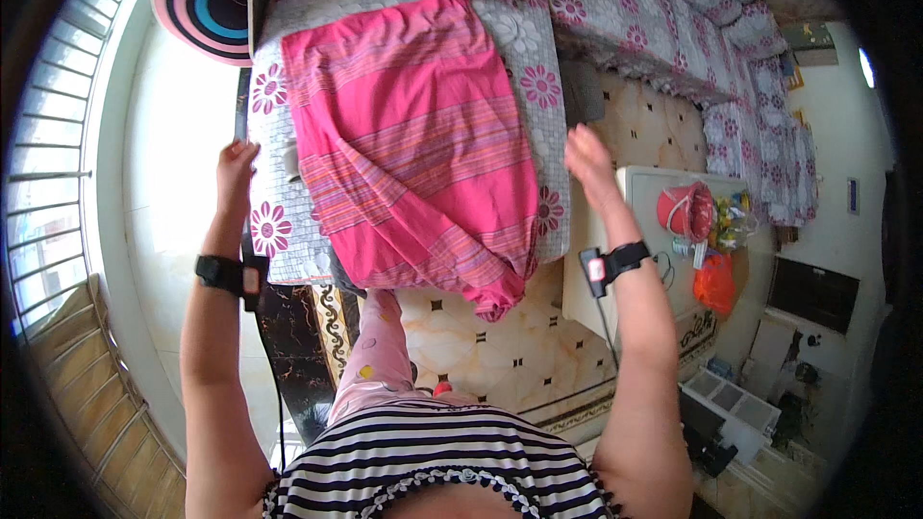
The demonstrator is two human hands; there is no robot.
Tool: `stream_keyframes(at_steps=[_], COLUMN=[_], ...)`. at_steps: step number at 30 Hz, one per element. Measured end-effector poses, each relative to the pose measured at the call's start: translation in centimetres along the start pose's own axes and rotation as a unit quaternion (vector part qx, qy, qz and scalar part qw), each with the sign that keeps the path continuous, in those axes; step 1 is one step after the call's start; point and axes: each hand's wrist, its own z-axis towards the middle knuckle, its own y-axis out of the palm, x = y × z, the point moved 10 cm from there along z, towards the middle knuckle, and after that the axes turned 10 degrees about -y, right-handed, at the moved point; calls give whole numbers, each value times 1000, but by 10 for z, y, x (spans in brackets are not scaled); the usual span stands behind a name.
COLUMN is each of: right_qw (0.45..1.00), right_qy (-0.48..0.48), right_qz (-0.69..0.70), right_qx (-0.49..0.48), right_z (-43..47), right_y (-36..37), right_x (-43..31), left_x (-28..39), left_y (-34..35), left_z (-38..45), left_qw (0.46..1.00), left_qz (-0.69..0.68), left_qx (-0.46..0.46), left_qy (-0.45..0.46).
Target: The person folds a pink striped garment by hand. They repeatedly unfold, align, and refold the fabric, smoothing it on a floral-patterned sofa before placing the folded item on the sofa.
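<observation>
A pink cloth (418,151) with striped bands lies spread over the flower-patterned cover (270,231) of a long seat or bed. Its lower left part is folded diagonally, and the bottom right corner is bunched and hangs over the near edge. Left of the cloth, apart from it, my left hand (236,162) is raised near the cover's edge with curled fingers. My right hand (590,158) is off the cover's right side, fingers bent, not touching the cloth. I see nothing held in either hand, but the finger gaps are unclear.
A white table (634,191) at right bears a red bucket (681,213) and an orange plastic bag (714,285). Matching covered sofas (642,29) line the far right. A barred window (54,151) is at left. Cables run from my wrist straps (220,272).
</observation>
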Motion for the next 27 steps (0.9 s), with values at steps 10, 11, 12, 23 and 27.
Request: stream_keyframes(at_steps=[10,11,12,23,27], right_qw=[922,901,899,845,937], right_qy=[211,204,188,-175,-2], right_qz=[-280,-340,-360,-476,-280], right_qx=[-165,-174,-164,-169,-207], right_z=[-208,-217,-220,-295,-299], right_y=[-14,-13,-10,-8,-40], right_x=[353,373,388,391,360], left_x=[-284,-294,-311,-474,-513], left_y=[121,130,133,207,243], left_z=[-129,-144,-160,-350,-407], left_qw=[957,961,957,947,928], left_qz=[138,114,123,64,63], left_qx=[-143,-168,-167,-141,-161], left_qy=[-213,-186,-203,-283,-331])
